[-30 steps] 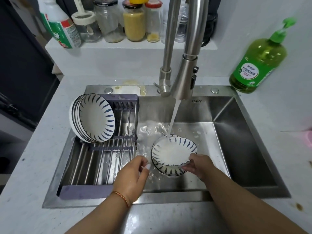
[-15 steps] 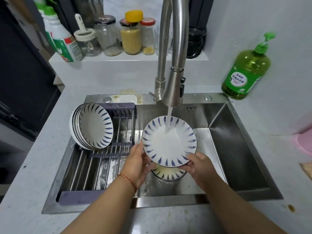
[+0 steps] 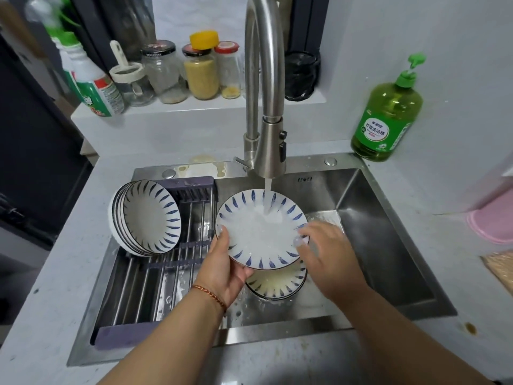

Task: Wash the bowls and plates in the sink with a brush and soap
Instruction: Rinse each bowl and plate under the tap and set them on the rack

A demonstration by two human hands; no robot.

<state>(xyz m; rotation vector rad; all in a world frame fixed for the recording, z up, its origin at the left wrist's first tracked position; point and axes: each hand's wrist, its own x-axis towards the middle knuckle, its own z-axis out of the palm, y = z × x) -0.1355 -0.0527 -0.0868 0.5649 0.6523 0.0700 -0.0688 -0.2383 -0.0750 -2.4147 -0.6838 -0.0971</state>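
Now rinsing: your left hand (image 3: 224,269) grips plate (image 3: 261,232) rim at 8 o'clock under faucet (image 3: 268,151) stream; right hand (image 3: 330,251), fingers loose, touches rim at 3 o'clock. Next, rack (image 3: 155,276) at 9 o'clock.

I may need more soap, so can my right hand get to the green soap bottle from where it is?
Probably yes. The right hand only touches the plate rim, which the left hand grips. Nothing stands between it and the green soap bottle on the counter.
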